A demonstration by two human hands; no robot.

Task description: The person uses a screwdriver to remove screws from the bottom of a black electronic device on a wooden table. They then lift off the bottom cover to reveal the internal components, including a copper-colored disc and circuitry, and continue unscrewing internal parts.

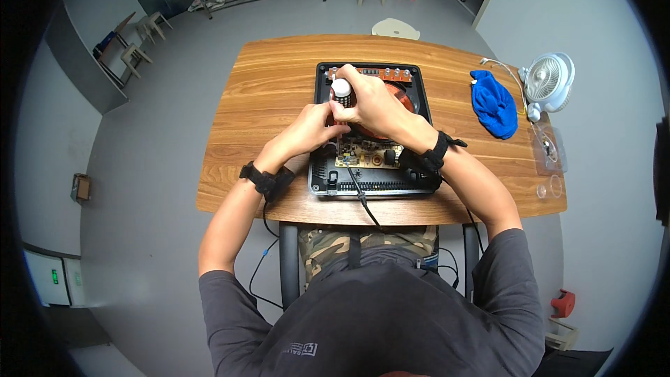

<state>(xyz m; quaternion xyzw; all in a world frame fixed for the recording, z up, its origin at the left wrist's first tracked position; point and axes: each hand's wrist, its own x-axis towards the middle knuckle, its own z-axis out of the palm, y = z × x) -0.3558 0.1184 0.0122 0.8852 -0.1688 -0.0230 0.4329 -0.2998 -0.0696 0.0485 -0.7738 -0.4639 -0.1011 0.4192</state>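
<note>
On the table in front of me lies an opened induction cooker [322, 160], its black case showing a reddish-brown coil [402, 97] and a tan circuit board [359, 162]. My right hand [377, 107] is closed around an upright, white-topped black cylinder with pale dots [341, 89], perhaps a tool handle, over the left side of the case. Just below it, my left hand [309, 129] has its fingertips pinched together, close to the right fingers. What the left fingers grip is hidden. A black power cord [362, 197] runs from the case over the near table edge.
A blue cloth [494, 105] lies on the right of the wooden table [272, 91]. Beyond it stand a white fan [548, 82] and a clear plastic tray [551, 150]. Black bands with cables circle both my wrists. A pale stool [396, 28] stands past the far edge.
</note>
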